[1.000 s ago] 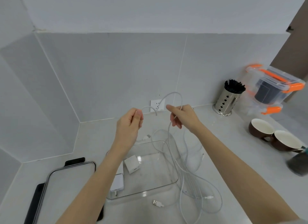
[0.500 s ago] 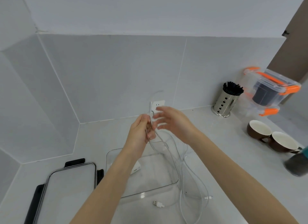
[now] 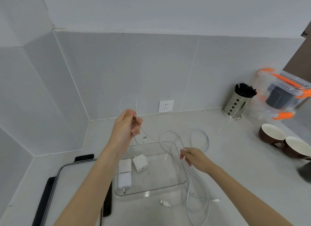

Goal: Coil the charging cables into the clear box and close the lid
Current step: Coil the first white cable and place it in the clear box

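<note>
A clear box (image 3: 182,182) sits open on the counter in front of me, with three white charger blocks (image 3: 124,177) in its left half. My left hand (image 3: 125,129) is raised above the box's far left corner and grips a loop of white charging cable (image 3: 199,135). From there the cable runs down to my right hand (image 3: 193,158), which pinches it over the box's right side. More cable lies in loose loops right of the box and behind it. A USB plug (image 3: 165,203) rests in front of the box. The clear lid (image 3: 55,183) with black clips lies at the left.
A wall socket (image 3: 166,106) is behind the box. At the right stand a steel holder of black sticks (image 3: 238,104), a clear orange-clipped container (image 3: 282,94), two brown cups (image 3: 284,141) and a dark object (image 3: 305,172) at the frame edge.
My hands have separated: the right hand dropped down and right along the cable to the box's right side, while the left hand stayed raised with the loop. The view shifted slightly.
</note>
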